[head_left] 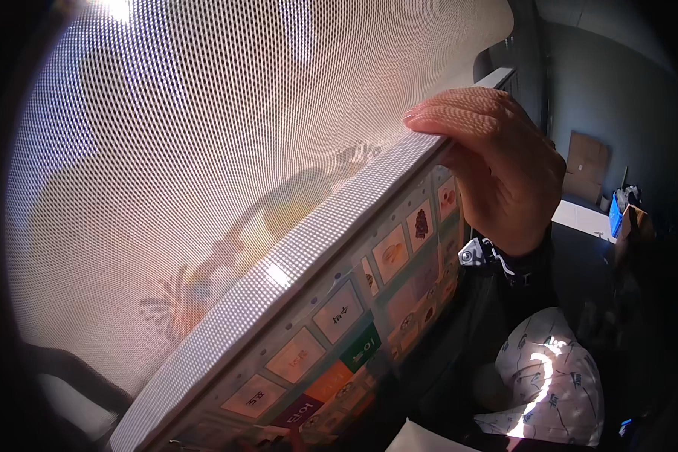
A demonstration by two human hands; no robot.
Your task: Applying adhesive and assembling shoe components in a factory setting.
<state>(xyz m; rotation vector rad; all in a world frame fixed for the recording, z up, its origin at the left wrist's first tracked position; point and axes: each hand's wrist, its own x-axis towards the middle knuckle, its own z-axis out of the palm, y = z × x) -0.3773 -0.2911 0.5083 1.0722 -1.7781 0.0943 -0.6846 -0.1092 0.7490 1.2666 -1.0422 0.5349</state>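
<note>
My right hand (497, 154) is closed over the upper end of a binder (279, 282). Its fingers lie across the pale edge, and the thumb side is below, next to the pages. A dark band with a light metal piece (474, 252) circles that wrist. The binder stands tilted, rising from lower left to upper right. Clear pocket pages with punched holes hold several small picture cards (390, 252) and word cards (337, 313). Some labels are purple, orange and green (360, 346). The lower pages fade into shadow. My left hand is not seen.
Behind the binder stretches a mesh window shade (226, 113) printed with a lizard-like animal (279, 211). White patterned cloth (546, 377) lies at lower right. Farther right are a brown cardboard piece (586, 162) and a blue container (616, 215) near a grey wall.
</note>
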